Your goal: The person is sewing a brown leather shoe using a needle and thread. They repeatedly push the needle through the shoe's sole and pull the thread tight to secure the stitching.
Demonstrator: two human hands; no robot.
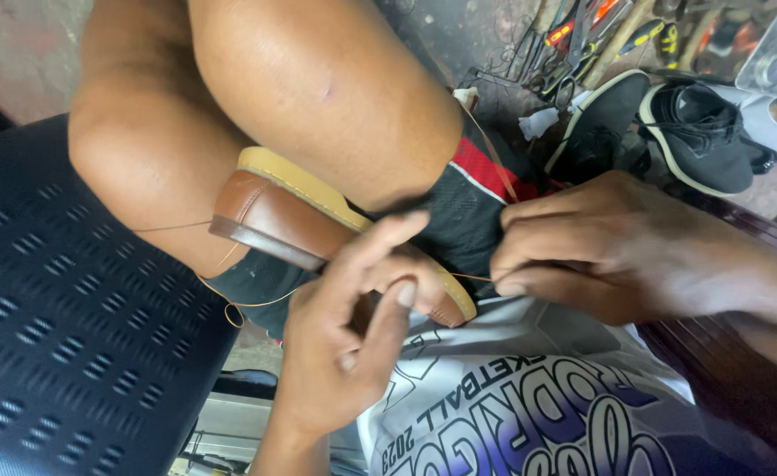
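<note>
Two hands on one brown leather shoe (270, 216), which sits clamped between the person's bare knees, tan sole edge up, heel toward the left of frame. Toe end is hidden behind the fingers.

Left hand (340, 339): comes up from the bottom of frame, fingers partly curled, index finger stretched across the front of the shoe, thumb bent in beside it. It touches the shoe near the toe; can't tell whether it grips anything.

Right hand (600, 242): fingers (516, 264) closed tight, pinching a thin tan thread (472, 278) just beside the toe of the shoe. Thread also runs left under the shoe and ends in a small loop (232, 315) below the knee.

Around it: black shorts with red trim (472, 194) under the shoe, white printed shirt (529, 397) at bottom, dark perforated seat (62, 308) left. Pair of black sneakers (662, 123) and scattered hand tools (573, 40) on the ground at top right, well apart from the hands.
</note>
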